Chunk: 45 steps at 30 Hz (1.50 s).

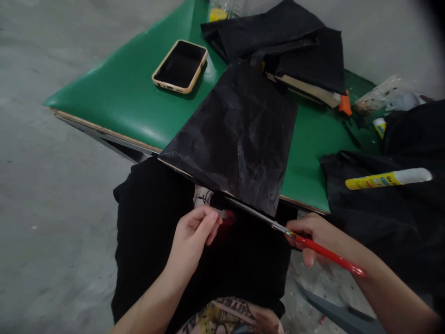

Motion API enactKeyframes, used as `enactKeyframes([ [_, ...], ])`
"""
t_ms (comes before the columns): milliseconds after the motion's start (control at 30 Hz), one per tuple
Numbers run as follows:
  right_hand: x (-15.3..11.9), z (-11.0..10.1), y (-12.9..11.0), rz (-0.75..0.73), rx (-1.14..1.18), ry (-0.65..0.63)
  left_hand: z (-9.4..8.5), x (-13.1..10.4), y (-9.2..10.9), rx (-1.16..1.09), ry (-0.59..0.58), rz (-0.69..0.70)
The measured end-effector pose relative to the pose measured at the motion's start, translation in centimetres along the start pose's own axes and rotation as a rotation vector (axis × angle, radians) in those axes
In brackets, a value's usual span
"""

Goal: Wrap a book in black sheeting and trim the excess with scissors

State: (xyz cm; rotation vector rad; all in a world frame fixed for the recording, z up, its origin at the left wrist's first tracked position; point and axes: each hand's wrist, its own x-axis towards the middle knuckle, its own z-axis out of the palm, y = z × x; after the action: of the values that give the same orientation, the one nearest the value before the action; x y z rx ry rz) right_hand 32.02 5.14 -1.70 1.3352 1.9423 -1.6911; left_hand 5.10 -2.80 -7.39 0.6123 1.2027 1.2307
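My left hand (200,227) is closed in a pinch over my lap, just below the table's front edge. A small pale scrap seems to show at its fingertips, too small to name. My right hand (318,234) grips a pair of scissors (327,253) around the pivot. The red handles point to the lower right, and the long metal blades reach left towards my left hand. Just above the blades lies a creased black sheet (239,134), whose lower corner hangs over the table edge.
A green-topped table (114,106) carries a phone (181,65) in a yellowish case, folded black material (278,32) and an orange-handled tool (345,104). A yellow glue stick (385,178) with a white cap lies on black cloth (392,222) at the right.
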Motion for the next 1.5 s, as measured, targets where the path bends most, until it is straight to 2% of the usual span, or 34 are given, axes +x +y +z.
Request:
enactKeyframes([
  [200, -3.2, 1.7, -0.4, 0.168, 0.083, -0.135, -0.1, 0.0, 0.0, -0.052, -0.008, -0.028],
  [367, -5.3, 2.2, 1.1, 0.214, 0.139, -0.037, 0.0, -0.2, 0.1, -0.029, -0.010, -0.009],
  [467, -4.5, 1.6, 1.5, 0.107, 0.168, -0.099, 0.0, -0.3, 0.3, -0.037, -0.014, -0.001],
  [600, -3.1, 0.4, 0.8, -0.049, 0.184, -0.206, 0.1, -0.4, 0.3, -0.038, -0.002, 0.002],
  [933, -1.6, -0.5, -3.2, 0.001, 0.201, -0.156, -0.1, -0.2, 0.0, -0.021, -0.005, 0.003],
  [1133, -0.8, -1.0, -1.5, -0.103, 0.261, -0.236, -0.2, -0.1, -0.2, -0.016, -0.004, -0.012],
  [1233, -0.6, -1.1, -0.9, -0.092, 0.296, -0.266, -0.3, -0.1, -0.2, -0.022, -0.006, -0.019],
  [1500, -0.4, -1.0, -0.7, -0.099, 0.229, -0.218, -0.2, 0.1, -0.3, -0.024, -0.009, -0.025],
])
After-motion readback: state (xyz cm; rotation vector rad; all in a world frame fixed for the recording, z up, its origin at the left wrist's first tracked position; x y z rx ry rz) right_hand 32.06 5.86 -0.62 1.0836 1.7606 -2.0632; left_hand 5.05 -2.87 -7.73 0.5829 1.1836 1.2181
